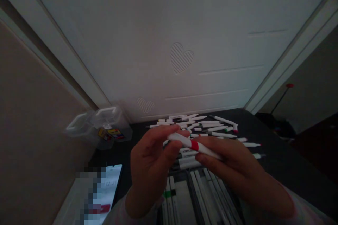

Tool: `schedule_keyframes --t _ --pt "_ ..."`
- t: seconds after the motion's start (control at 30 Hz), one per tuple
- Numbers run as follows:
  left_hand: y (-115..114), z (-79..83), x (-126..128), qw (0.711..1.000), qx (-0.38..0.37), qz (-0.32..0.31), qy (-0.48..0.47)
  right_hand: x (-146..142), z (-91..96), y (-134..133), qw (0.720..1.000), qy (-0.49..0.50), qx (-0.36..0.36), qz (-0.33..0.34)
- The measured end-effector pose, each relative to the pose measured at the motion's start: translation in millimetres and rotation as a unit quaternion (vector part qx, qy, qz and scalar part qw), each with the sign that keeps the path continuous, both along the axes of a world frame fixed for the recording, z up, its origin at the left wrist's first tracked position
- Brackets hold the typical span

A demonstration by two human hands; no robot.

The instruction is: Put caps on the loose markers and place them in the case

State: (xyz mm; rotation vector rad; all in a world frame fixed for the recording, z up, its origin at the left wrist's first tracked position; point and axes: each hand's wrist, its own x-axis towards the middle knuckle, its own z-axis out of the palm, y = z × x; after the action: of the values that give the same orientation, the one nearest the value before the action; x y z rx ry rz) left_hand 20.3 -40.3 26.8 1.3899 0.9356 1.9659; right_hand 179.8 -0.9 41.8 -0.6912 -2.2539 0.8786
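Between my two hands is a white marker (194, 145) with a red band, tilted down to the right. My left hand (151, 161) pinches its left end between thumb and fingers. Closed round the other end is my right hand (237, 167). Below them, a tray (189, 186) with compartments holds several white markers (202, 197) lying lengthwise; a green band shows on the left ones. Behind my hands, loose white markers and caps (211, 125) lie scattered on the dark table, some partly hidden by my fingers.
Two clear plastic boxes (112, 121) with handles and colourful labels stand at the back left. A lit phone (112, 182) lies at the front left. A white panel (182, 24) with heart patterns rises behind the dark table (280, 168).
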Motion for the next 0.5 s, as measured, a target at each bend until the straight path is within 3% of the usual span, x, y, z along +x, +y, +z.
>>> schedule_keyframes --t 0.5 --pt "1.2 1.9 1.3 0.999 -0.032 -0.005 -0.044 -3.5 -1.1 10.2 0.971 0.033 -0.226 0.074"
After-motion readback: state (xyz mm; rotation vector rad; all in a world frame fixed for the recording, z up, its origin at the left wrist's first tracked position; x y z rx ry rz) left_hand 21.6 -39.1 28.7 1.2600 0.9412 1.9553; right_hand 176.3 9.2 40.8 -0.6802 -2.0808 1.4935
